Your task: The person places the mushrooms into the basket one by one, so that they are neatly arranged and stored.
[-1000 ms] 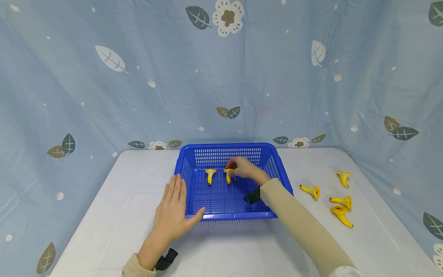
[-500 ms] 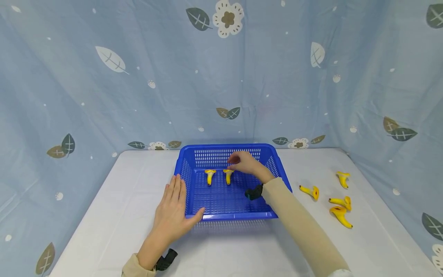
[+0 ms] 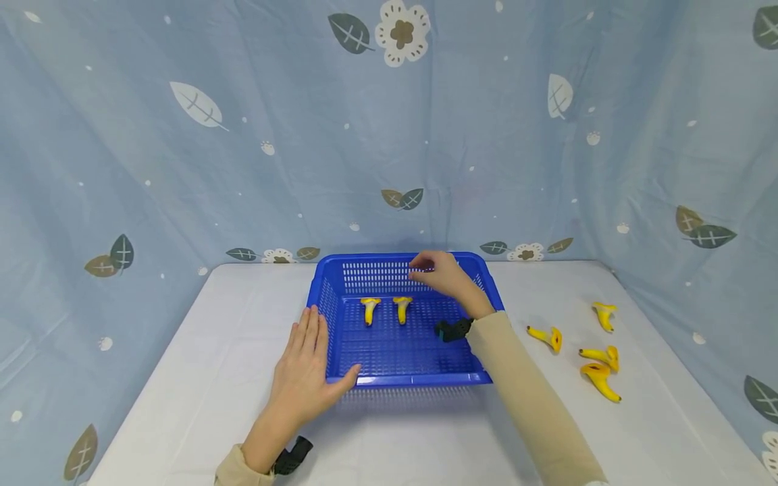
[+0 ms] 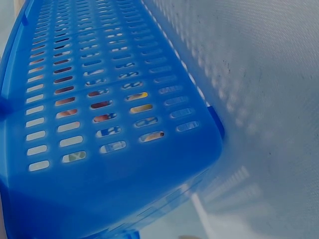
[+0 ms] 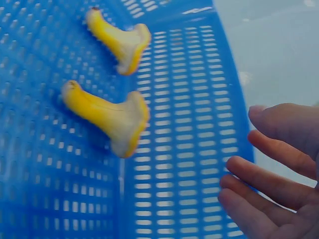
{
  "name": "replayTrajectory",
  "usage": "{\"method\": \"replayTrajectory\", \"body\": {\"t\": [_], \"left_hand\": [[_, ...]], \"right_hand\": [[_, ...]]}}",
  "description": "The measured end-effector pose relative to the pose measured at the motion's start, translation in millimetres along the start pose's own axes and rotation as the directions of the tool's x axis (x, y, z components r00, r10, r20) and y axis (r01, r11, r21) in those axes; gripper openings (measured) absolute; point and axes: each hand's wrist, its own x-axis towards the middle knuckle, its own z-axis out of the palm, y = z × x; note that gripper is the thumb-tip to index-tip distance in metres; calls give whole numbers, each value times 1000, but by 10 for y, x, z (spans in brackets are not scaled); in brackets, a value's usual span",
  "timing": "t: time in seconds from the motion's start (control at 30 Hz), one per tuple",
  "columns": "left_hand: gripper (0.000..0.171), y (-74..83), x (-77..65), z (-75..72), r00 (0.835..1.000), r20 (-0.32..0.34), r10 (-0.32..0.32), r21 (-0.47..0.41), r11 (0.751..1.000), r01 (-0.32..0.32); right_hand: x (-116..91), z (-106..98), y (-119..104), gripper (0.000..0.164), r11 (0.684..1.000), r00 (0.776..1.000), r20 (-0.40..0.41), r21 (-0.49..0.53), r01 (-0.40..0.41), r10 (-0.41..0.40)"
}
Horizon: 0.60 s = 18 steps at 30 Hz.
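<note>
A blue plastic basket (image 3: 413, 379) with slotted walls stands on the white table. Two yellow trumpet-shaped mushrooms lie inside it near the back wall, a left mushroom (image 3: 370, 311) and a right mushroom (image 3: 402, 310), caps toward the back. My left hand (image 3: 306, 368) rests with straight fingers on the basket's left front corner, thumb along the front rim. Above the back right part of the basket is my right hand (image 3: 446, 273), its fingers loosely bent and holding nothing. In the right wrist view, that hand (image 5: 274, 174) shows thumb and fingers apart, clear of the mushroom (image 5: 107, 117).
To the right of the basket several more yellow mushrooms lie on the table (image 3: 243, 324): one near the basket (image 3: 547, 337), one farther back (image 3: 604, 315), and a close pair (image 3: 600, 381). A blue patterned curtain (image 3: 340, 155) hangs behind and at both sides.
My right hand has let go of the right mushroom and risen up and to the right, away from it. The mushroom stays on the basket floor. My left hand has not moved.
</note>
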Motion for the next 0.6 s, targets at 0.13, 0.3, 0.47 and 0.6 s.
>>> {"method": "replayTrajectory", "body": {"t": [0.13, 0.3, 0.47, 0.6], "left_hand": [[100, 2, 8, 3, 1000, -5, 3, -6, 1000, -3], [101, 3, 9, 6, 1000, 10, -2, -4, 1000, 2], [101, 5, 7, -4, 1000, 12, -8, -10, 1000, 8], [101, 11, 5, -10, 1000, 10, -9, -15, 1000, 9]], "right_hand": [[-53, -97, -63, 29, 999, 999, -39, 37, 5, -3], [-170, -256, -178, 28, 993, 997, -73, 116, 15, -7], [-327, -401, -254, 25, 983, 992, -120, 173, 61, -41], [-518, -520, -301, 27, 976, 982, -178, 197, 94, -58]]}}
